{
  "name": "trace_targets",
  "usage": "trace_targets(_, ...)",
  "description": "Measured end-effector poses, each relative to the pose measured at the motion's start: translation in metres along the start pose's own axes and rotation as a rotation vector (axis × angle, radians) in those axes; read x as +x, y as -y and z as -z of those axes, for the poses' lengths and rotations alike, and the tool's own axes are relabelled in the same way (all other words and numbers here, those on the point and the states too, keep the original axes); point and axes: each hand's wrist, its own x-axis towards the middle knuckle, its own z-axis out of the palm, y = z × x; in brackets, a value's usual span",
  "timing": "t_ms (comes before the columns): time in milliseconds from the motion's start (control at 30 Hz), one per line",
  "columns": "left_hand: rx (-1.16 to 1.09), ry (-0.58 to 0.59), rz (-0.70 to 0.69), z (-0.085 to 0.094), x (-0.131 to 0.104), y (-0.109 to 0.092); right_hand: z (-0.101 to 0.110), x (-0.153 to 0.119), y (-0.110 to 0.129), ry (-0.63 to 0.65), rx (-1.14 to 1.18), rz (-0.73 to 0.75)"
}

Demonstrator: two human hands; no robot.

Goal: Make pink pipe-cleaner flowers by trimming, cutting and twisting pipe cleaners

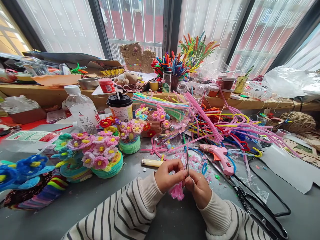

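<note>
In the middle foreground my left hand is closed, its thumb and forefinger pinching a pink fuzzy pipe-cleaner piece that hangs below the fingers. Touching it at the fingertips, my right hand is curled around small scissors, whose thin blades point up and away from me. Their handles are mostly hidden in the fingers. Pink fluff clippings are strewn on the grey table just beyond both hands. A pink glue gun lies to the right, and a pale yellow stick-like object is beside my left wrist.
Pipe-cleaner flower pots stand at left, near a plastic bottle and a lidded cup. Loose pink pipe cleaners pile up behind the hands. Large black-handled scissors and a cable lie at right. A cluttered ledge runs below the windows.
</note>
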Motion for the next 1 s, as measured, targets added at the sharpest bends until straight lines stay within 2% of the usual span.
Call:
trace_targets(267, 0.003, -0.018, 0.002, -0.0010, 0.0005, 0.0016, 0.0006, -0.0005, -0.0049, -0.032, 0.000, -0.091)
trace_targets(567, -0.105, 0.001, -0.002, -0.0010, 0.0002, 0.0020, -0.0011, -0.0021, -0.0052, -0.013, 0.106, -0.033)
trace_targets(1000, -0.086, 0.043, -0.002, -0.0018, 0.0005, 0.0056, 0.0012, -0.0001, -0.0013, -0.012, 0.009, -0.053)
